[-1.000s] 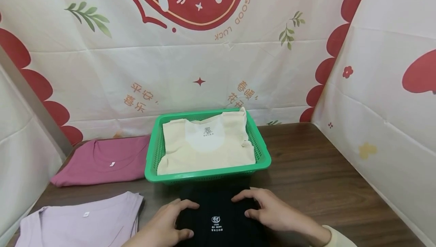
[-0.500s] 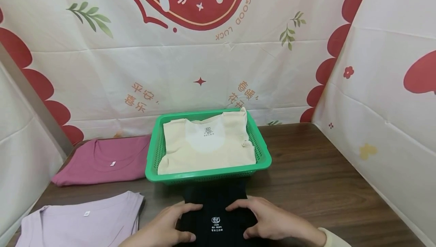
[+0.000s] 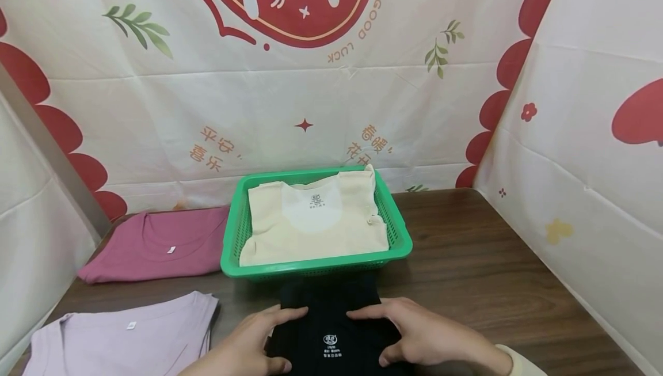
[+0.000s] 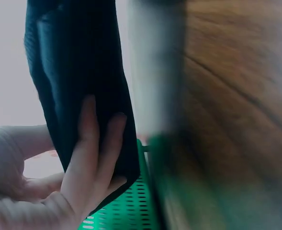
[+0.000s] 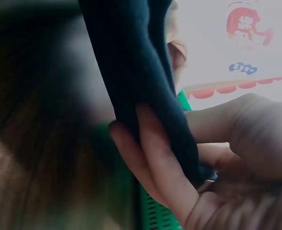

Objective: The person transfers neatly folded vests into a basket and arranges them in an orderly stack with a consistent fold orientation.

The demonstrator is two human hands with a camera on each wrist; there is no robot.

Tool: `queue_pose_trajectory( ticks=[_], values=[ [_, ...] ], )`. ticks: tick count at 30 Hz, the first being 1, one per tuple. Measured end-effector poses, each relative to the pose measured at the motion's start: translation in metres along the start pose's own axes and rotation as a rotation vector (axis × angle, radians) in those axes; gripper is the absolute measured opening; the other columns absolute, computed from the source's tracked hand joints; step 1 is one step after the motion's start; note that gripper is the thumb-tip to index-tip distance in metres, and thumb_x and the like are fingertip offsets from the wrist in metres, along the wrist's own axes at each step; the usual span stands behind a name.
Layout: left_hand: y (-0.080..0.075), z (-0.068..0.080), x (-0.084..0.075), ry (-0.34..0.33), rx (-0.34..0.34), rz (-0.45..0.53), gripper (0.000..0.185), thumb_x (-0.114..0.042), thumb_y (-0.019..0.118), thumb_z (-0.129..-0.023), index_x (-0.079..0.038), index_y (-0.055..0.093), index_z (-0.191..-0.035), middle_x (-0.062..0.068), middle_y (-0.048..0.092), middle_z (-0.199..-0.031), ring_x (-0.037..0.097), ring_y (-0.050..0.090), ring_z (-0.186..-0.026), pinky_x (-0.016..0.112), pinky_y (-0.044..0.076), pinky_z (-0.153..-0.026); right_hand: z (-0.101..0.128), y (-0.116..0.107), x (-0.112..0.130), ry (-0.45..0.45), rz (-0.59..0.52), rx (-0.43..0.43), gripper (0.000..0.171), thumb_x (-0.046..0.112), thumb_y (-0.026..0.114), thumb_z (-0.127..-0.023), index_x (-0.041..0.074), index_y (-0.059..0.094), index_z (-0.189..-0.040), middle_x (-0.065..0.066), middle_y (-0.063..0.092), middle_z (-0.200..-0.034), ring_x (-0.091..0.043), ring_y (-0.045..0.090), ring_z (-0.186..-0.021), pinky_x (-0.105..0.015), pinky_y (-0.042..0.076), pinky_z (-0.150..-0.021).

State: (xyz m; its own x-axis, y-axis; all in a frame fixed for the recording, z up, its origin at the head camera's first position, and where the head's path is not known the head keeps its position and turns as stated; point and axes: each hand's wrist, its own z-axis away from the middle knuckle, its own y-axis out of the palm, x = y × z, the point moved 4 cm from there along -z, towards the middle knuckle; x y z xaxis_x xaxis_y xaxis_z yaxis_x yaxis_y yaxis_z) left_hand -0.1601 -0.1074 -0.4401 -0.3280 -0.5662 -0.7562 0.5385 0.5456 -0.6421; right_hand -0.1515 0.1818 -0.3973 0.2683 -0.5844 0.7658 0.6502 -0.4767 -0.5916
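Note:
A folded black shirt (image 3: 331,318) with a small white label lies on the wooden table (image 3: 492,272), just in front of a green basket (image 3: 311,265). My left hand (image 3: 248,341) grips its left edge and my right hand (image 3: 425,335) grips its right edge. In the left wrist view, fingers (image 4: 90,163) lie along the black shirt (image 4: 78,72). The right wrist view shows fingers (image 5: 160,158) curled against one face of the black shirt (image 5: 131,57), with the rest of the hand on the other side. A folded cream shirt (image 3: 311,226) fills the basket.
A folded magenta shirt (image 3: 150,243) lies left of the basket. Near the front left corner there is a lilac shirt (image 3: 124,335). Printed cloth walls close in the back and both sides. Bare wood shows at the right of the table.
Both hands have drawn back a little towards me along the black shirt. Its far edge now shows clear of the basket's front.

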Motion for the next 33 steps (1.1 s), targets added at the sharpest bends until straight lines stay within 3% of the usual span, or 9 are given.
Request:
queue_pose_trajectory(
  ticks=[6,10,13,19,23,27,33],
  values=[
    [-0.011,0.011,-0.026,0.006,0.008,0.057,0.079,-0.017,0.087,-0.079,-0.028,0.054,-0.15,0.024,0.052,-0.151,0.052,0.049,-0.134,0.049,0.061,-0.081,0.014,-0.01,0.01,-0.05,-0.068,0.012,0.063,0.019,0.082,-0.087,0.032,0.06,-0.145,0.007,0.063,-0.138,-0.007,0.057,-0.118,-0.023,0.049,-0.1],
    [-0.019,0.019,-0.042,0.059,-0.004,0.182,0.077,-0.012,0.084,-0.082,-0.021,0.053,-0.152,0.022,0.054,-0.147,0.028,0.066,-0.117,0.032,0.061,-0.08,0.023,-0.017,0.019,-0.113,-0.139,-0.004,0.064,0.019,0.08,-0.089,0.028,0.058,-0.147,0.0,0.063,-0.141,-0.011,0.06,-0.12,-0.023,0.049,-0.099],
    [-0.025,0.024,-0.05,0.132,-0.022,0.268,0.076,-0.009,0.082,-0.084,-0.015,0.05,-0.153,0.021,0.054,-0.145,0.007,0.069,-0.099,0.023,0.058,-0.079,0.029,-0.024,0.025,-0.145,-0.171,-0.028,0.063,0.018,0.078,-0.09,0.027,0.056,-0.149,-0.003,0.061,-0.144,-0.014,0.059,-0.121,-0.023,0.05,-0.096],
    [-0.033,0.031,-0.058,0.208,-0.067,0.241,0.073,-0.012,0.08,-0.088,-0.016,0.049,-0.154,0.023,0.05,-0.15,0.002,0.068,-0.103,0.025,0.059,-0.08,0.035,-0.031,0.031,-0.147,-0.08,-0.095,0.064,0.024,0.078,-0.091,0.032,0.054,-0.15,0.003,0.055,-0.149,-0.014,0.051,-0.126,-0.026,0.045,-0.099],
    [-0.034,0.033,-0.061,0.168,-0.06,0.284,0.074,-0.014,0.079,-0.089,-0.022,0.048,-0.155,0.022,0.046,-0.153,0.004,0.071,-0.097,0.024,0.059,-0.081,0.037,-0.034,0.033,-0.142,-0.073,-0.112,0.063,0.025,0.077,-0.092,0.033,0.053,-0.15,0.004,0.054,-0.15,-0.016,0.05,-0.13,-0.035,0.045,-0.103],
    [-0.036,0.034,-0.062,0.131,-0.063,0.329,0.075,-0.016,0.079,-0.09,-0.026,0.046,-0.156,0.023,0.044,-0.154,0.006,0.073,-0.085,0.025,0.059,-0.074,0.039,-0.038,0.034,-0.151,-0.107,-0.127,0.064,0.023,0.076,-0.093,0.032,0.052,-0.152,0.001,0.053,-0.151,-0.016,0.05,-0.129,-0.034,0.046,-0.1],
    [-0.041,0.034,-0.064,0.118,-0.097,0.357,0.075,-0.014,0.079,-0.09,-0.023,0.045,-0.156,0.02,0.052,-0.149,0.007,0.072,-0.1,0.027,0.062,-0.076,0.037,-0.041,0.031,-0.199,-0.172,-0.149,0.064,0.017,0.075,-0.093,0.023,0.051,-0.152,-0.009,0.055,-0.15,-0.013,0.056,-0.12,-0.027,0.053,-0.085]
  ],
)
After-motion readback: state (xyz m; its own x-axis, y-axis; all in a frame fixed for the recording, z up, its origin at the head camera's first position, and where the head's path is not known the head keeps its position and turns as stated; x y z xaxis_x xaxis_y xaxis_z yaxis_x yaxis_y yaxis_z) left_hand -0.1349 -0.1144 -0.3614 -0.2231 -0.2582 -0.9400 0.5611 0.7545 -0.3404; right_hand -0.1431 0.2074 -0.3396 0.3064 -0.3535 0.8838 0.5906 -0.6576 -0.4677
